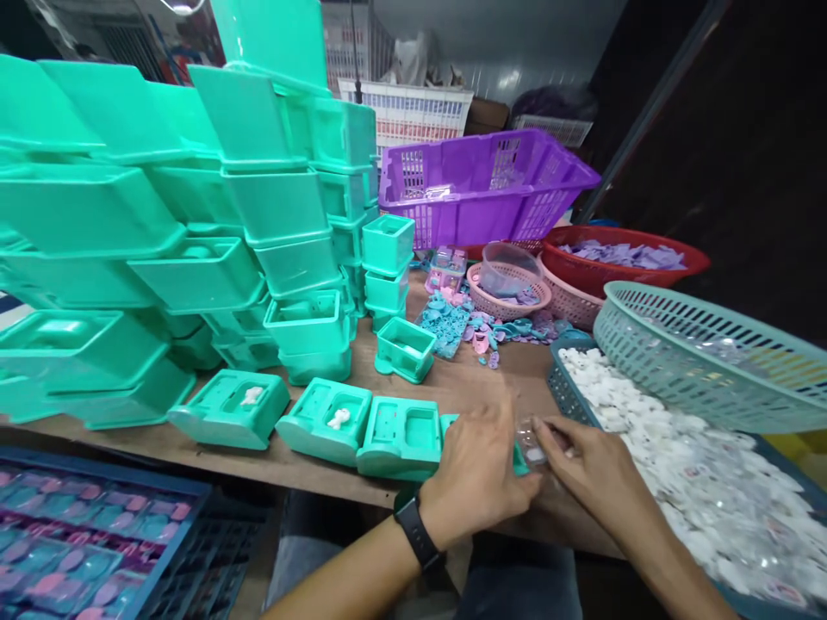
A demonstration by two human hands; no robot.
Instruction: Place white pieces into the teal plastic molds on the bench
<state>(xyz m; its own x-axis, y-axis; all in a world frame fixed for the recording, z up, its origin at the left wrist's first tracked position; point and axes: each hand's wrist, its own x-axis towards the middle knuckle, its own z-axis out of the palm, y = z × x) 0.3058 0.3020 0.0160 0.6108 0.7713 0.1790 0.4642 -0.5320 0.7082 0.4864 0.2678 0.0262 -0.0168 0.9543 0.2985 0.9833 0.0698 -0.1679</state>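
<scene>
My left hand, with a black watch on the wrist, lies over a teal plastic case at the table's front edge and mostly hides it. My right hand meets it from the right, and the fingertips of both pinch a small clear plastic piece. To the left lie three more teal cases in a row; two of them carry a small white figure. A blue tray of several white pieces is right beside my right hand.
A tall stack of teal cases fills the left. Behind stand a purple basket, a red bowl, pink baskets and a teal basket. Small coloured parts lie mid-table. A blue crate sits lower left.
</scene>
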